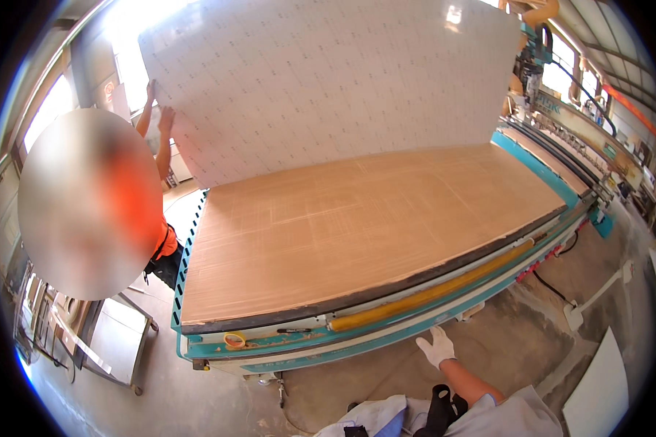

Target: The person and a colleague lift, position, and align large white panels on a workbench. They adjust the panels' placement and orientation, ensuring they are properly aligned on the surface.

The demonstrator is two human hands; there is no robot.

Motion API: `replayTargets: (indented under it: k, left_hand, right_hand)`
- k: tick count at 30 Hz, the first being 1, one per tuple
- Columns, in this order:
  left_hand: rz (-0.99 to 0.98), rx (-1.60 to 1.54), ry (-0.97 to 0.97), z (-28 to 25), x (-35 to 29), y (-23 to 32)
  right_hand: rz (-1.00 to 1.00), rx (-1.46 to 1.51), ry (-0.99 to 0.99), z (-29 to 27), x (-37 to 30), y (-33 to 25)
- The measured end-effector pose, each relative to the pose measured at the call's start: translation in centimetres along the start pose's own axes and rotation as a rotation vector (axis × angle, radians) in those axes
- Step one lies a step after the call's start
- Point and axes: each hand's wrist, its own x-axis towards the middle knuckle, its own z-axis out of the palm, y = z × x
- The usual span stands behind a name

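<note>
Sheet (328, 87), pale and speckled, stands on edge at twelve o'clock, along the far side of the brown-topped machine bed (372, 226); a co-worker's hands (166, 119) touch it at ten. At five, your gloved right hand (436, 349) is near the bed, fingers spread, released; you cannot tell your unseen left hand's. A yellow bar (430, 285) lies at four.

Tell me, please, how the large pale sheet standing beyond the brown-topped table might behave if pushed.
The large pale sheet is probably fairly stiff, showing no obvious sag. Standing on edge, it might tip; its breadth suggests noticeable weight.
</note>
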Motion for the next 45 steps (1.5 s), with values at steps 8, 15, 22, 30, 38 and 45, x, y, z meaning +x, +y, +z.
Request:
replayTargets:
  k: [8, 15, 22, 30, 38, 45]
  left_hand:
    - [0.245, 0.208, 0.079, 3.3, 2.0, 6.6]
    - [0.465, -0.556, 0.412, 0.2, -6.4, 34.1]
    - [0.901, -0.023, 0.189, 9.0, -11.6, 39.3]
    - [0.368, 0.017, 0.017, 8.6, -5.6, 23.2]
    - [0.199, -0.029, 0.184, 5.4, 3.1, 7.5]
    - [0.031, -0.259, 0.107, 4.4, -0.9, 13.3]
  right_hand:
    - [0.069, 0.161, -0.07, -4.8, -2.2, 7.0]
    - [0.377, 0.151, 0.055, -13.0, -5.8, 23.6]
    - [0.444, 0.126, 0.139, -15.3, -5.6, 30.1]
    - [0.472, 0.232, 0.137, -14.2, -3.9, 26.6]
    - [0.295, 0.397, 0.135, -12.5, 3.1, 15.7]
    - [0.226, 0.441, 0.189, -12.4, 9.7, 10.4]
